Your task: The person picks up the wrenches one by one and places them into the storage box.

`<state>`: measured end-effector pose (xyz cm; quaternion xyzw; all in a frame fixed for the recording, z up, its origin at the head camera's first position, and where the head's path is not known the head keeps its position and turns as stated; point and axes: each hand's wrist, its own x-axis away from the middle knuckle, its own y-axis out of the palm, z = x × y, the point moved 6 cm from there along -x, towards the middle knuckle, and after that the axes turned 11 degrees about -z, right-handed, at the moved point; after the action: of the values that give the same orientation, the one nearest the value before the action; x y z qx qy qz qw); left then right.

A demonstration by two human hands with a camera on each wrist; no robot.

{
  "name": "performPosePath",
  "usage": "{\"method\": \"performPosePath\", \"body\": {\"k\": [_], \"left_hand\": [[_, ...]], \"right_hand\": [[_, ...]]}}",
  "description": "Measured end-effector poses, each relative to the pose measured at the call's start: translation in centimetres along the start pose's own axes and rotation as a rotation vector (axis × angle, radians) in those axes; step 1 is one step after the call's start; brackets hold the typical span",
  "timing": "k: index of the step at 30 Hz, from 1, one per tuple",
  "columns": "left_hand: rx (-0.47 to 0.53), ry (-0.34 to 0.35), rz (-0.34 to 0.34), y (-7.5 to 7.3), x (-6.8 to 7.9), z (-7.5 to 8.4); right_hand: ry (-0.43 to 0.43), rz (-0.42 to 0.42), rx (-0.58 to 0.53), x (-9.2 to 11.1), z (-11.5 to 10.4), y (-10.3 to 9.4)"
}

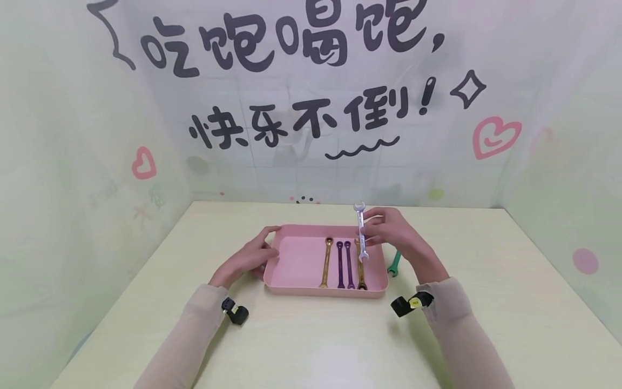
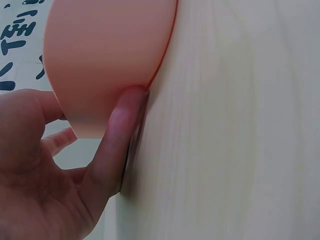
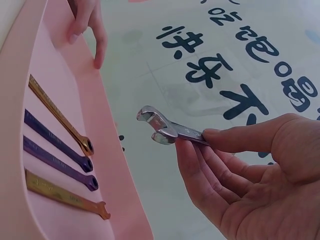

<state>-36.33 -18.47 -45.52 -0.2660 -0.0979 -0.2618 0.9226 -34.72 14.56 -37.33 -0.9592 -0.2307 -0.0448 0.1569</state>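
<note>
A silver double open-end wrench (image 1: 361, 232) is pinched between the thumb and fingers of my right hand (image 1: 392, 226), held up over the right part of a pink tray (image 1: 296, 270). One of its open ends points away from the hand in the right wrist view. My left hand (image 1: 250, 256) grips the tray's left side, its thumb pressed on the pink wall (image 2: 100, 55) in the left wrist view. Inside the tray lie a gold wrench (image 1: 326, 265), two purple wrenches (image 1: 340, 266) and another gold wrench (image 3: 65, 195) side by side, roughly parallel.
Just right of the tray, a green wrench (image 1: 394, 265) lies on the pale table (image 1: 320, 346), partly hidden by the right wrist. A white wall sheet (image 1: 272, 178) with black lettering stands behind the table. Small black cameras are strapped to both wrists.
</note>
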Motion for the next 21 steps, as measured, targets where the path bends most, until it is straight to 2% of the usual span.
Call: {"method": "performPosePath", "body": {"k": [21], "left_hand": [[-0.007, -0.029, 0.001, -0.1, 0.1, 0.0]], "right_hand": [[-0.005, -0.029, -0.048, -2.6, -1.4, 3.8]]}}
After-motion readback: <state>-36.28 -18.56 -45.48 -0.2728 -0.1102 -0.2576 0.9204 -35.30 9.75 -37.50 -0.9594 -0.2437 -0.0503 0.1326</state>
